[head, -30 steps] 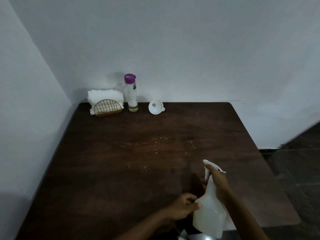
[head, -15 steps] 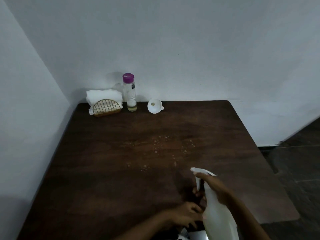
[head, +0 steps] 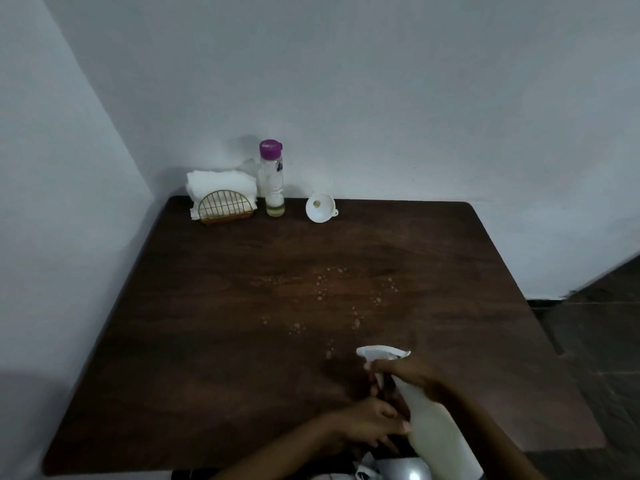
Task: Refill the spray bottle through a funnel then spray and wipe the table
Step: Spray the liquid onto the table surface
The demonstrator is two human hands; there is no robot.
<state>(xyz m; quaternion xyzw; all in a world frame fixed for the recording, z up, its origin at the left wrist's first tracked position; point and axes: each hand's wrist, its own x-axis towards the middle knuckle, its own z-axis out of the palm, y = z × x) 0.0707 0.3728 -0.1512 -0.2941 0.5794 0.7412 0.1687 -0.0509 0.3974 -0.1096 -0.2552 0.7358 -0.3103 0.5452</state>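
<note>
A white spray bottle [head: 437,434] leans over the near edge of the dark wooden table [head: 242,341], nozzle pointing left and away. My right hand [head: 412,375] grips its neck under the spray head. My left hand [head: 372,426] touches the bottle's lower side with its fingers. Small droplets [head: 325,292] speckle the middle of the table. A white funnel [head: 320,208] lies on its side at the far edge. Beside it stands a clear refill bottle [head: 273,180] with a purple cap and a little liquid at the bottom.
A gold wire holder [head: 225,206] with white napkins [head: 218,183] sits in the far left corner. Walls close the table's far and left sides. Dark tiled floor [head: 595,341] lies to the right. A shiny metal object [head: 405,471] shows below the near edge.
The spray bottle has shifted left and lower, toward the table's near edge, with both hands staying on it. More droplets show on the table's near middle.
</note>
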